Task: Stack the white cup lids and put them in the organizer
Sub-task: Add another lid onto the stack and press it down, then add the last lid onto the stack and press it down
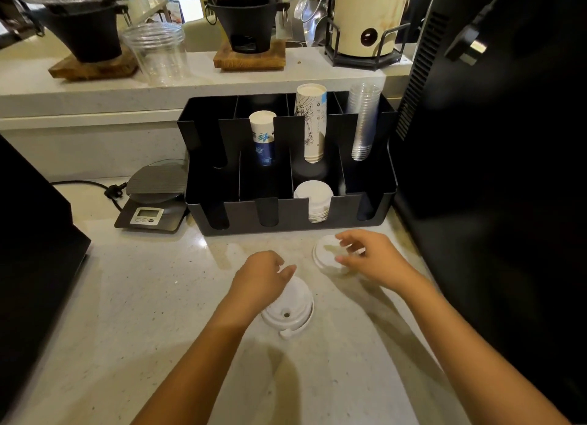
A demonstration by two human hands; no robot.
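Note:
Two white cup lids lie on the pale counter in front of the black organizer (241, 216). My left hand (262, 273) rests on the far edge of the nearer lid (290, 312), fingers curled over it; whether it grips the lid is unclear. My right hand (370, 254) hovers over the right side of the other lid (325, 254), fingers spread and blurred, thumb beside its near rim. A stack of white lids (313, 196) sits in the organizer's front row, third slot from the left.
The organizer's back row holds paper cup stacks (262, 135) (311, 119) and clear plastic cups (363, 119). A digital scale (152, 196) with a cord stands left of it. Dark machines flank the counter at left (35, 234) and right (492, 138). A raised shelf runs behind.

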